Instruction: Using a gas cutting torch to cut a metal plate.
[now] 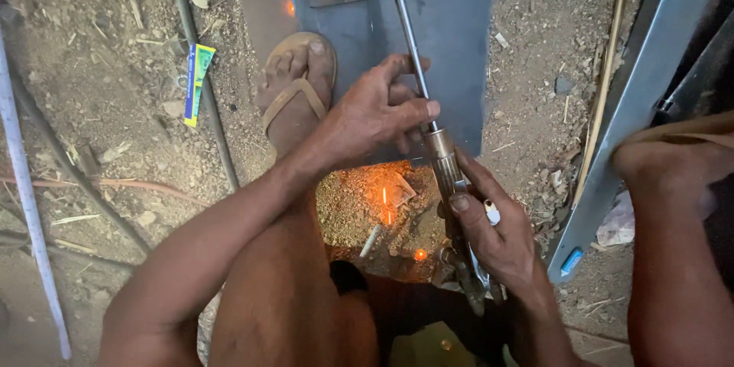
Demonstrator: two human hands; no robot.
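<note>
Pinching a thin metal rod (407, 30), the left hand (375, 111) is clamped on it; the right hand (497, 233) is closed around the torch handle (451, 183) above a grey metal sheet (459, 23)

bare dirt ground (107, 92), scattered debris

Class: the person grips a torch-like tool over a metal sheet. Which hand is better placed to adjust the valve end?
Probably the right hand: it grips the torch handle beside the valves. The left hand pinches the thin tube farther up.
</note>
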